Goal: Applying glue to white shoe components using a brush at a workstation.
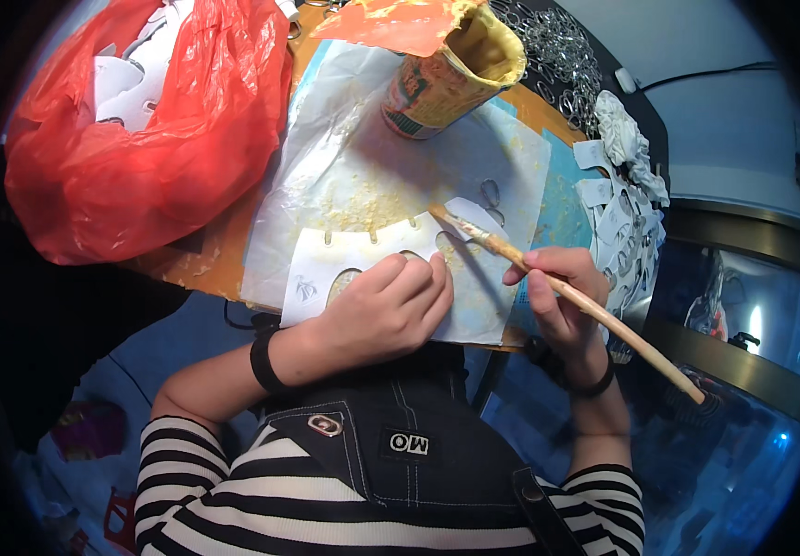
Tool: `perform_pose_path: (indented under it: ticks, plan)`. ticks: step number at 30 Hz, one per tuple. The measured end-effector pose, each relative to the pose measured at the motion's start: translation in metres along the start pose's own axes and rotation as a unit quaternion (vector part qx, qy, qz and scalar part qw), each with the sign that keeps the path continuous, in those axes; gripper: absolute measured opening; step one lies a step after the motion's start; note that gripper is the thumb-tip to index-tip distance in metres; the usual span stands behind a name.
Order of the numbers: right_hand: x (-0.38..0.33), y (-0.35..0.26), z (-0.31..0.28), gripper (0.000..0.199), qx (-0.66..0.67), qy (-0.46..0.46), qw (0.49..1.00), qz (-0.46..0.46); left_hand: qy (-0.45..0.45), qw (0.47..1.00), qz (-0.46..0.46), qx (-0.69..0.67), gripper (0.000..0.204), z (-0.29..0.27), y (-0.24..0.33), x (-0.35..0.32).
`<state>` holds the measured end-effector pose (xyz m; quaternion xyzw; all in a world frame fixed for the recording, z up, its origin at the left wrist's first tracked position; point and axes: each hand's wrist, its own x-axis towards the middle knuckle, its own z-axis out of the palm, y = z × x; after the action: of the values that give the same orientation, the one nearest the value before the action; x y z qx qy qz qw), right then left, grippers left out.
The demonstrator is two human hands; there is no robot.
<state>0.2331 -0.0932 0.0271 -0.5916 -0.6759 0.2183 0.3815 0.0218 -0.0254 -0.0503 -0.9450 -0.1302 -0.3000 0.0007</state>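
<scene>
While one white card (353, 257) lies under the left hand (390, 306), its near side sits by the edge of the table (219, 269). Past the fingers, a wide stretch of messy paper (316, 162) runs up to one tub (423, 95). Two metal loops (491, 194) lie up ahead, between the hands. One red bag (163, 171) sits far left of the grip. The left fingers bend close together and press the card. The right hand (562, 292) pinches one brush (506, 249) with thumb and fingers; I can't tell if its hairs touch the card.
</scene>
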Motion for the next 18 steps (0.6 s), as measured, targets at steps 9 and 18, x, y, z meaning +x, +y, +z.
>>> perform_pose_path:
  ticks: [9,18]
  plan:
    - [-0.001,0.005,-0.007,0.012,-0.035,0.005,0.999,-0.039,-0.007,1.000,-0.006,-0.011,0.040,-0.002,0.000,0.003]
    - [-0.004,-0.003,-0.012,0.008,-0.060,0.002,0.997,-0.053,-0.008,1.000,-0.011,-0.023,0.041,-0.003,-0.001,0.003]
